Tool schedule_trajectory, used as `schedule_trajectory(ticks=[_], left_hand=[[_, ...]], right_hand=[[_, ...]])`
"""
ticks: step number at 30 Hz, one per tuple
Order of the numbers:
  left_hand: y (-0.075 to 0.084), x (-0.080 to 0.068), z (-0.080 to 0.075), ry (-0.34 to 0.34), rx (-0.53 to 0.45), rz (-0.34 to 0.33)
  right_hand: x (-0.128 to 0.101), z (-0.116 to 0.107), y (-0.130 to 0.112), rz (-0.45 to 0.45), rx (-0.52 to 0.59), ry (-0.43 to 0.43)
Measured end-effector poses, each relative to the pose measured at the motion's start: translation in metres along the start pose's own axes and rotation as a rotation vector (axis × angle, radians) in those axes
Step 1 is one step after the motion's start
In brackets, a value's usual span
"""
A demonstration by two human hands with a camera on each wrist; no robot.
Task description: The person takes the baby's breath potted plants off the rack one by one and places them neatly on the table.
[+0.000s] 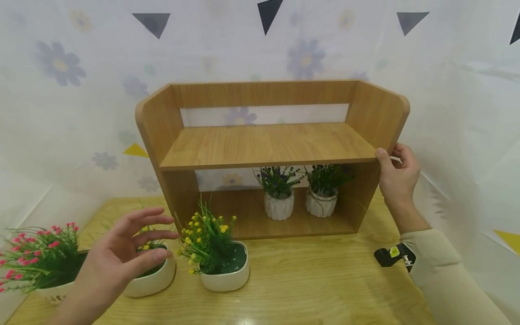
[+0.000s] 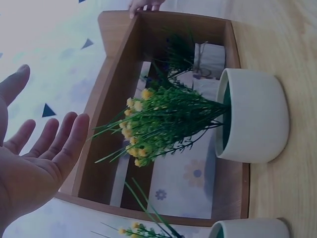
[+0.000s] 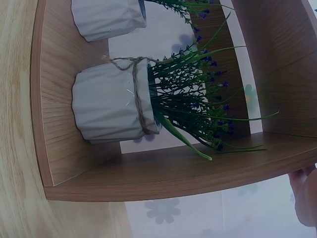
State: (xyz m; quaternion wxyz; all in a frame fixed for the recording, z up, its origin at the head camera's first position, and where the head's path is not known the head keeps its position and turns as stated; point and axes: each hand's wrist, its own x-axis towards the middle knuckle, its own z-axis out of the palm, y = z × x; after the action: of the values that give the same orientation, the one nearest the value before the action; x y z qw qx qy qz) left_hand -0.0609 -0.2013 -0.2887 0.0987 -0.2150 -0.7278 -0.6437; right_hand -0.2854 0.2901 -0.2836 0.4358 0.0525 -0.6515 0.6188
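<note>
A two-tier wooden shelf (image 1: 266, 144) stands on the table. My right hand (image 1: 400, 174) grips its right side panel, thumb at the front edge beside the middle board and fingers round the outer face. Inside the lower tier, two white ribbed pots with purple flowers (image 1: 279, 203) (image 1: 321, 202) sit toward the right; twine circles the right one (image 3: 116, 104). My left hand (image 1: 126, 246) hovers with spread fingers over the pots at left, holding nothing. Just right of it, a white oval pot with yellow flowers (image 1: 225, 277) stands before the shelf.
Partly behind my left hand is a second white pot with yellow flowers (image 1: 152, 282). Farther left stands a white pot with pink flowers (image 1: 50, 293). A flower-patterned cloth (image 1: 227, 49) hangs behind the shelf. The wooden table (image 1: 308, 280) extends in front.
</note>
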Motion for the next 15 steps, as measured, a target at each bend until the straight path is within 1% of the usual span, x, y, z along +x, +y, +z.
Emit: schedule_trajectory(ticks=[2,4,6,11,15], left_hand=[[0.004,0.004,-0.003,0.01,-0.017,0.009],[0.008,0.009,-0.006,0.033,-0.022,0.03],[0.011,0.015,-0.009,0.058,-0.028,0.035],[0.017,0.032,-0.021,0.147,-0.021,0.027],[0.02,0.046,-0.031,0.223,-0.047,0.05]], right_hand=[[0.0,0.0,0.0,0.006,-0.004,0.0],[0.0,0.0,-0.001,0.016,0.0,0.001],[0.0,0.0,-0.001,0.028,0.009,0.003],[0.0,-0.001,0.0,0.029,0.008,0.003],[0.0,0.0,0.001,0.032,0.044,0.006]])
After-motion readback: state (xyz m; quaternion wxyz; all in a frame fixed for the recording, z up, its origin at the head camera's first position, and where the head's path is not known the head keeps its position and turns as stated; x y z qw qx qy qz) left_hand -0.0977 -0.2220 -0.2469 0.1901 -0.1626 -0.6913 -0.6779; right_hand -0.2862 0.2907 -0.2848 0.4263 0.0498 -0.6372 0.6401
